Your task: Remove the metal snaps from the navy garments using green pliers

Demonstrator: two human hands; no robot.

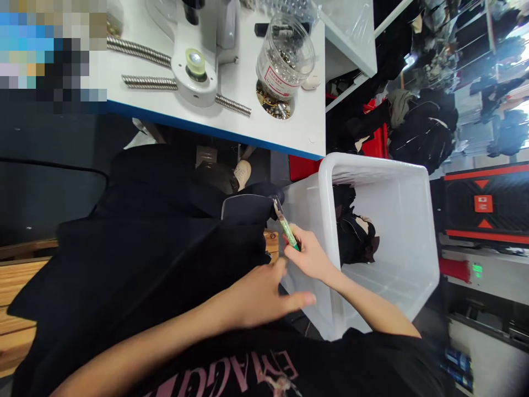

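Observation:
My right hand (pixel 308 255) is wrapped round the green patterned handle of a slim tool (pixel 286 226) with a metal tip; its exact kind is unclear. That tip points up and away, touching or just over the edge of a dark garment (pixel 165 226) spread across my lap. A flap-like piece (pixel 247 206) of the garment, with a pale curved edge, lies left of the tip. Over the garment's near side, my left hand (pixel 264 295) is open, thumb apart from the fingers, with nothing in it.
A white plastic bin (pixel 392 220) stands at my right, with dark fabric scraps (pixel 357 237) inside. Ahead, a white table (pixel 231 128) with a blue edge carries a press-like machine (pixel 196 82) and a clear jar (pixel 285 60) of small metal parts. A wooden slatted surface (pixel 20 309) shows at left.

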